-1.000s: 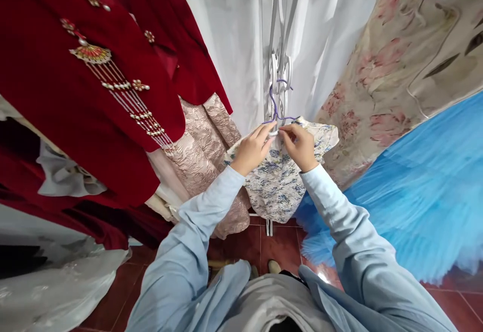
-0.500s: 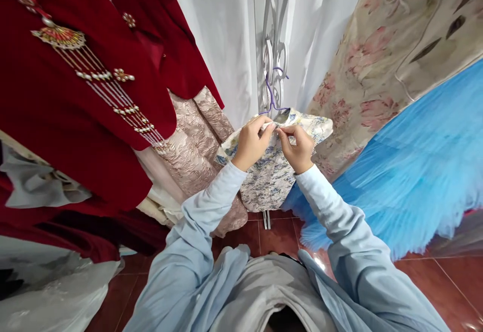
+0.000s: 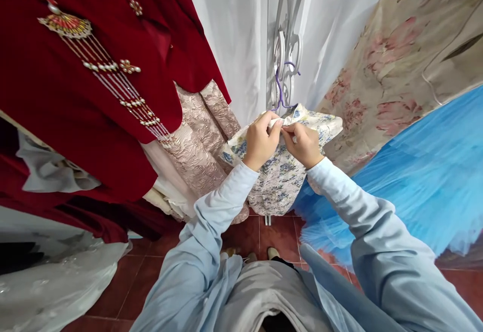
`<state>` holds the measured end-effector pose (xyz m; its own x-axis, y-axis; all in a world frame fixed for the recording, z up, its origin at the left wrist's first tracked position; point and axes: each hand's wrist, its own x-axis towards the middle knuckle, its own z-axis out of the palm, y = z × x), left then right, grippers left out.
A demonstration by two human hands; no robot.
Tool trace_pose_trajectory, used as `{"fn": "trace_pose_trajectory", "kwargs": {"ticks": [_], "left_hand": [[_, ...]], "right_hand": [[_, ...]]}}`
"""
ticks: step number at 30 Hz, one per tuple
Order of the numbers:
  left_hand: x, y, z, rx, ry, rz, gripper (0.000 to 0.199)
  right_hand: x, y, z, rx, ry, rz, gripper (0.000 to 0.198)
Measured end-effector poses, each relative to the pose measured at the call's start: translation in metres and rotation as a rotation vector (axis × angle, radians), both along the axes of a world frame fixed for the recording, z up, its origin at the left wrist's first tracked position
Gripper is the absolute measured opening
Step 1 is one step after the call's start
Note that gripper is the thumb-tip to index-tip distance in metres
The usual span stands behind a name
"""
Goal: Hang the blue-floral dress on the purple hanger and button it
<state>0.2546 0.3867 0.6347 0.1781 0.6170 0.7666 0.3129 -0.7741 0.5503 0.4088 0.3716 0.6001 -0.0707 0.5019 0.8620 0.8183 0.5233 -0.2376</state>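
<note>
A small white dress with a blue and yellow floral print [image 3: 277,186] hangs on a purple hanger [image 3: 279,88] in front of me. My left hand [image 3: 262,140] is closed on the left side of its neckline, thumb and fingers pinching the edge. Close beside it, my right hand [image 3: 303,143] pinches the same collar edge, fingertips nearly meeting the left ones. Whatever small fastening may lie between the fingertips is too small to make out. The dress's short sleeves stick out on both sides of my hands.
The hanger hooks on a white metal stand [image 3: 281,53] before a white curtain [image 3: 230,35]. Left hang a red velvet garment [image 3: 124,90] with beaded trim and a pink brocade garment [image 3: 199,146]. Right are a floral cloth [image 3: 388,70] and blue tulle [image 3: 407,171]. Red tiles [image 3: 275,234] cover the floor.
The view has shifted slightly, so the dress and hands appear a little further right. Both hands stay at the neckline, and the collar edge between them now shows folded up more. Shoes have come into view.
</note>
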Motion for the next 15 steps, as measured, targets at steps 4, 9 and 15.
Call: {"fn": "trace_pose_trajectory", "kwargs": {"ticks": [4,9,15], "left_hand": [[0.0,-0.001,0.002,0.032,0.08,0.02,0.014],[-0.002,-0.001,0.001,0.055,0.148,0.001,0.015],[-0.001,0.002,-0.002,0.01,0.024,-0.012,0.017]], "right_hand": [[0.005,0.003,0.004,-0.023,-0.023,-0.03,0.026],[0.005,-0.001,-0.008,-0.049,-0.069,-0.021,0.026],[-0.003,-0.004,-0.004,-0.011,-0.105,-0.062,0.021]]}}
